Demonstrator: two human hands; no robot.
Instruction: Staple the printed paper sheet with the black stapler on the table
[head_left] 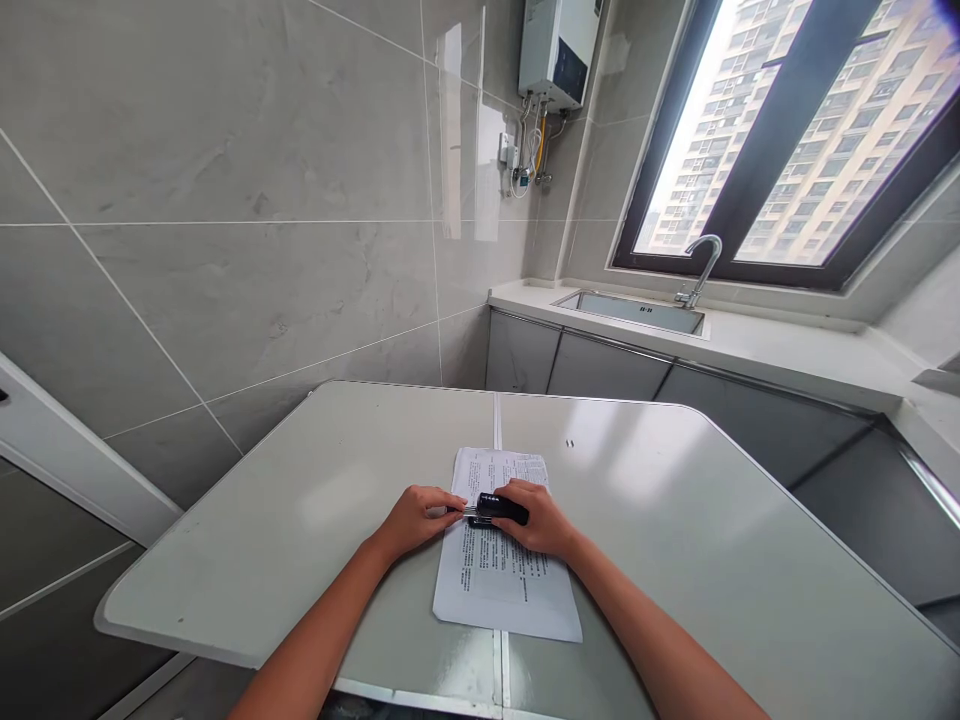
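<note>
A black stapler (pixel 491 508) lies level just above or on the printed sheets of paper (pixel 502 598) in the middle of the table. My right hand (pixel 538 517) wraps round its black body from the right side. From the stapler's left end sticks out a thin silver metal part (pixel 470 511). The fingertips of my left hand (pixel 421 515) pinch the tip of that part. Whether staples sit inside the stapler is hidden. Two tiny pieces, perhaps bits of staples (pixel 570 442), rest on the tabletop beyond the paper to the right.
The pale glossy table (pixel 360 430) has a seam (pixel 498 650) running down its middle under the paper. Behind it, a white counter (pixel 787 350) holds a sink (pixel 637 310) with a tap (pixel 703 270). A water heater (pixel 556 55) hangs on the tiled wall.
</note>
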